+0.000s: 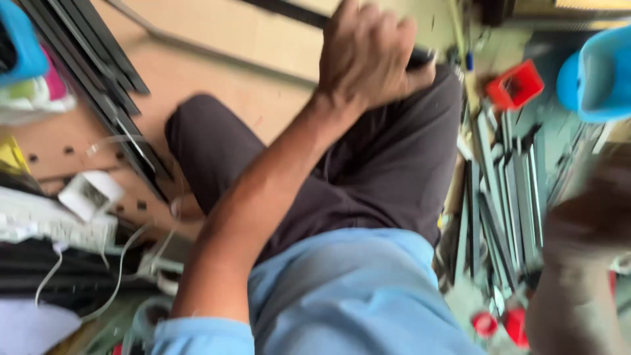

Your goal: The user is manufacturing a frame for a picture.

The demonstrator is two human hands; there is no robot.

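The left hand (368, 56) is closed in a fist around a dark handle (420, 58) over the knee. The blurred right hand (591, 217) hovers near grey metal strips (506, 197); its grip cannot be told.

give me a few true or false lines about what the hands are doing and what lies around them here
1. The left hand is closed in a fist around a dark object. True.
2. The right hand is sharp and clearly holds a hammer. False: it is blurred, and its grip cannot be told.
3. A red box sits at upper right. True.
4. The person wears a red shirt. False: the shirt is light blue.
5. Grey metal strips lie at right. True.
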